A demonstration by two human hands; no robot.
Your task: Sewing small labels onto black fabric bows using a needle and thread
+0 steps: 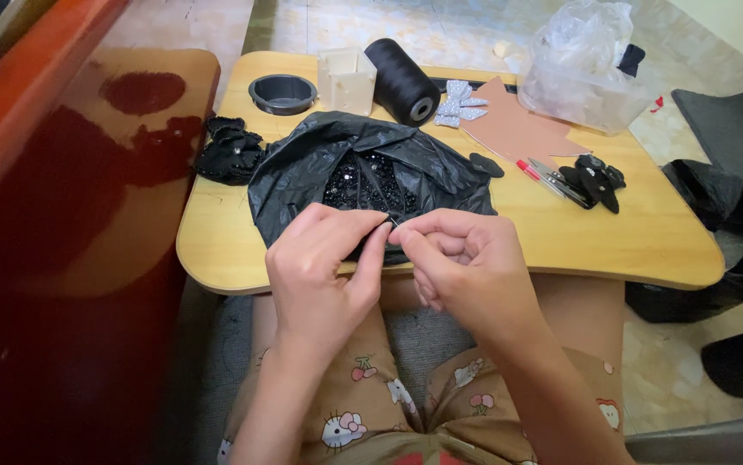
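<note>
Fingertips of my left hand [324,258] and right hand [466,258] pinch shut on a tiny needle [393,222] at the middle of the frame, close above the black bag [303,176] of shiny beads [363,176] so beads stay handy.

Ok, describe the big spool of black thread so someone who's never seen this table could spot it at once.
Start from the small wooden lap table and look to its far edge, behind the open black plastic bag. The spool of black thread lies tipped on its side between a cream plastic box and a silver-grey bow. It is the only cylinder wound in thread, far larger than the round black cup to its left.
</note>
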